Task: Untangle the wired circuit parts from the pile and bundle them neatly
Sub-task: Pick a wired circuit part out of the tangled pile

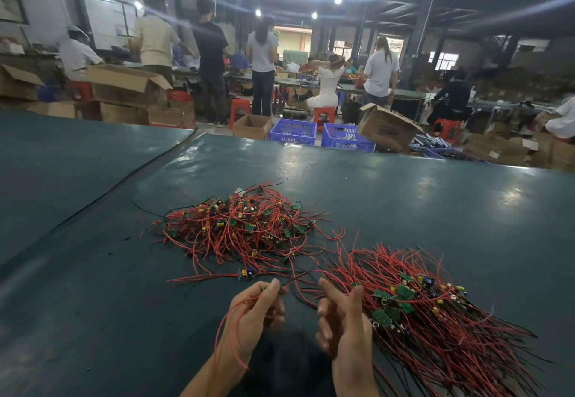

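On the dark green tabletop (93, 241), the left hand (255, 312) curls its fingers (273, 287) to pinch a red-wired circuit part (231, 318), its wire looping down past the wrist. Beyond lies the tangled pile (245, 228). The right hand (345, 318) is loosely curled; whether it holds anything is unclear. The aligned bundle (420, 309) lies just right of it.

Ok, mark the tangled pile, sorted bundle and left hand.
tangled pile (245, 228), head view, heap's middle.
sorted bundle (435, 334), head view, its red wires.
left hand (252, 315), head view, mid-hand, pinching a red wire (217, 334).
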Available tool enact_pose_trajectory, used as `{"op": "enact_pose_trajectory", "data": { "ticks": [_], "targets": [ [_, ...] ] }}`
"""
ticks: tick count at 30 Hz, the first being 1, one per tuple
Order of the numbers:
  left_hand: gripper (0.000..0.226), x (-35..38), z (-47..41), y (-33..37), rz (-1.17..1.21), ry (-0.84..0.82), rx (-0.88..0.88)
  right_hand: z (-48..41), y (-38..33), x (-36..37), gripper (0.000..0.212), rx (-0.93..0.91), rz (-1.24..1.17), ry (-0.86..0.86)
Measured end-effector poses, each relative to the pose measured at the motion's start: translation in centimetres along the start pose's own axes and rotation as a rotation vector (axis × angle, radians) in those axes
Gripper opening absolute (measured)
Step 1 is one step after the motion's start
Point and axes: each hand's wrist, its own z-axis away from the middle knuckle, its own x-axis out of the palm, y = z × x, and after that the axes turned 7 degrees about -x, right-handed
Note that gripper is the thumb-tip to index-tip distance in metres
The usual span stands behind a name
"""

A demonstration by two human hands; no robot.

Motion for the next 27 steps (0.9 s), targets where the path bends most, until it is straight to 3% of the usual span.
{"op": "enact_pose_trajectory", "data": {
  "ticks": [2,5,7,11,17,27],
  "targets": [
    [0.030,0.1,0.1,0.2,0.057,0.006,-0.036,0.5,0.0,0.3,0.112,-0.023,-0.033,-0.083],
    [0.035,0.3,0.1,0.5,0.108,0.002,-0.087,0.9,0.0,0.5,0.112,-0.063,-0.004,-0.143],
    [0.036,0.2,0.1,0.6,0.128,-0.019,-0.136,1.1,0.0,0.7,0.088,-0.080,0.106,-0.155],
    [0.032,0.4,0.6,0.3,0.097,-0.132,-0.224,1.2,-0.1,1.5,0.011,-0.078,0.245,-0.179],
    [0.029,0.6,0.7,0.0,0.022,-0.258,-0.178,0.9,-0.1,1.3,0.012,-0.096,0.214,-0.149],
    [0.034,1.1,0.9,0.0,-0.085,-0.211,-0.047,0.0,0.8,0.3,0.018,-0.140,0.284,0.040]
  ]
}}
